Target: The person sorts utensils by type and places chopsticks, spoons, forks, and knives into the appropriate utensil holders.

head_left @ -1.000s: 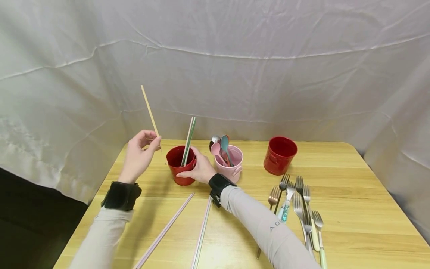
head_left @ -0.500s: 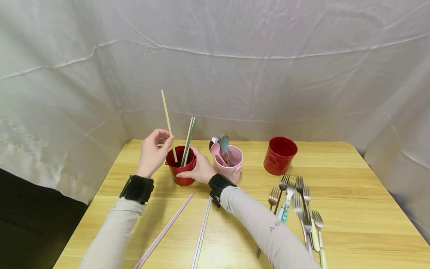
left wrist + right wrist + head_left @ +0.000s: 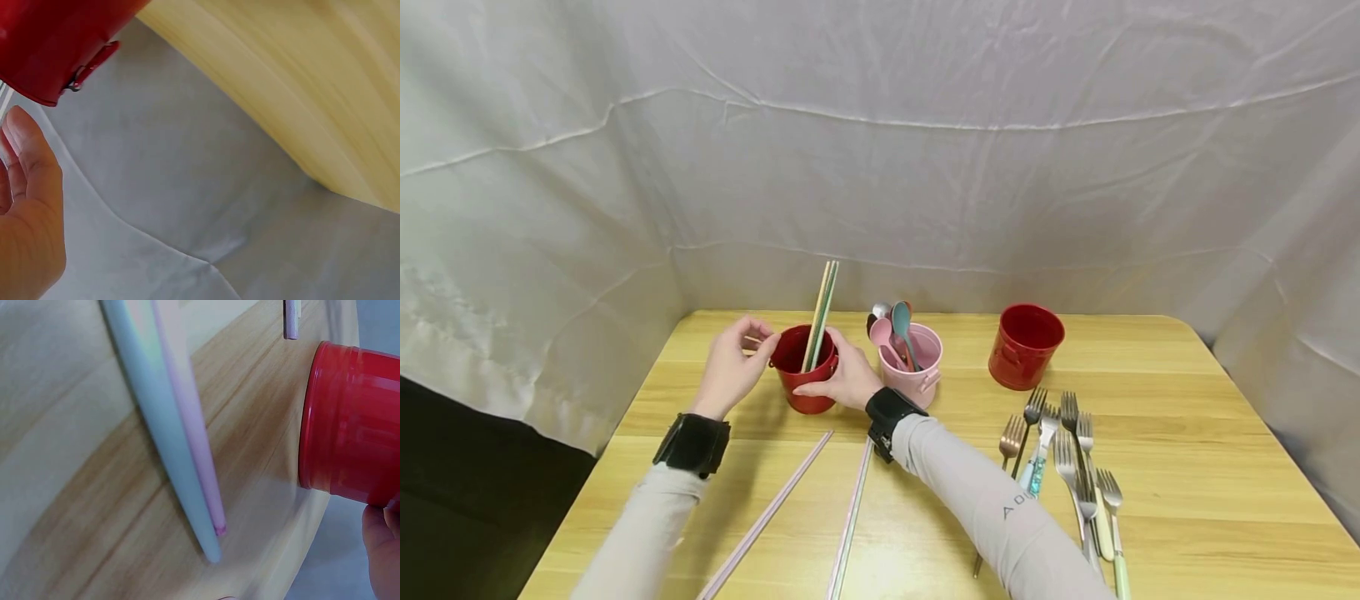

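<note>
Several chopsticks (image 3: pixel 822 317), yellowish, pale and green, lean together in the left red bucket (image 3: pixel 808 403). My right hand (image 3: pixel 847 377) grips this bucket by its right side, thumb across the front. In the right wrist view the bucket (image 3: pixel 353 425) shows beside the fingers (image 3: pixel 382 547). My left hand (image 3: pixel 733 367) is at the bucket's left rim, fingers loosely bent and holding nothing. The left wrist view has that hand (image 3: pixel 31 206) just off the rim of the bucket (image 3: pixel 56 44); part of it is cut off by the frame.
A pink bucket (image 3: pixel 917 385) of spoons (image 3: pixel 901 321) stands right of my right hand. Farther right is another red bucket (image 3: pixel 1017 367), with several forks (image 3: pixel 1067 458) in front. Pink chopsticks (image 3: pixel 767 515) and a pink-and-pale-green pair (image 3: pixel 852 521) lie on the wooden table (image 3: pixel 1187 433).
My left hand has brought the yellow chopstick rightward, lowered it into the left red bucket and let it go, then drawn slightly back left. The right hand has stayed on the bucket.
</note>
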